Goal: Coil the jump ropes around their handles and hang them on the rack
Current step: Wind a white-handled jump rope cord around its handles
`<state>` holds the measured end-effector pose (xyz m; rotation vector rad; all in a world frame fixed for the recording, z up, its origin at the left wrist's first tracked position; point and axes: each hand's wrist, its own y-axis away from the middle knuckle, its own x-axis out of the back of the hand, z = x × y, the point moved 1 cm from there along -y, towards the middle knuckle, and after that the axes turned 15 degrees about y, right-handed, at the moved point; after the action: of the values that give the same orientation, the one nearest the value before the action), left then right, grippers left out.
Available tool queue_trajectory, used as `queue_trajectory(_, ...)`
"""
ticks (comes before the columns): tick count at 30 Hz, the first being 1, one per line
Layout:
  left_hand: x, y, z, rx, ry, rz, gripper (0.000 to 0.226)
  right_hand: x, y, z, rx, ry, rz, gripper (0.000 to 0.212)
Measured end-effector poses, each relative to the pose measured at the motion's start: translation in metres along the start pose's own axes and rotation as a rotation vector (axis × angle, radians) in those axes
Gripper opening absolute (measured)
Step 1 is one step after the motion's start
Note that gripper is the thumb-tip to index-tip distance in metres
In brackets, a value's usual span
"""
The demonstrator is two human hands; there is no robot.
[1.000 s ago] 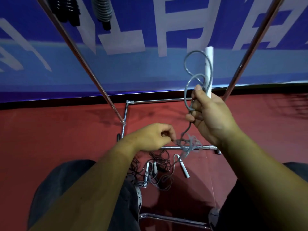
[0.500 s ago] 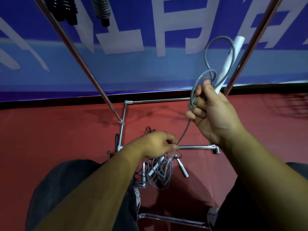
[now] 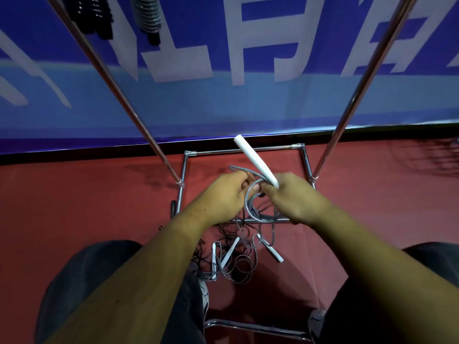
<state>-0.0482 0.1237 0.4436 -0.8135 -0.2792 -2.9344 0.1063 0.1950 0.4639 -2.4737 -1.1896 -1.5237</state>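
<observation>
My right hand [image 3: 295, 197] grips the lower end of a white jump-rope handle [image 3: 254, 160], which points up and to the left. A grey rope [image 3: 248, 207] loops down from the handle between both hands. My left hand [image 3: 223, 197] pinches that rope right beside the handle. Below the hands, a tangle of grey and dark jump ropes [image 3: 236, 256] with white handles lies on the red floor. Two coiled ropes [image 3: 146, 16] hang at the top left of the chrome rack [image 3: 139, 117].
The rack's slanted poles [image 3: 360, 90] rise on both sides, and its base bars [image 3: 248, 150] frame the floor in front. A blue banner with white letters [image 3: 223, 70] stands behind. My knees in dark trousers [image 3: 99, 281] flank the rope pile.
My right hand has come down from chest height to meet the left hand, tilting the white handle leftward. The left hand rose from the pile to the rope beside the handle.
</observation>
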Motion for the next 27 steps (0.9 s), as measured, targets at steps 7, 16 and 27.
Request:
queue_trajectory(7, 0.005, -0.003, 0.001, 0.067, 0.135, -0.078, 0.01, -0.003, -0.004, 0.002, 0.112, -0.08, 0.323, 0.022)
queue_trajectory(16, -0.007, -0.004, -0.009, 0.216, 0.291, -0.221, 0.031, 0.007, 0.002, -0.011, 0.069, -0.939, 0.126, 0.029)
queue_trajectory(27, -0.008, 0.009, -0.031, 0.501, -0.148, -0.419, 0.023, 0.024, 0.006, -0.013, 0.099, -1.324, 0.01, 0.018)
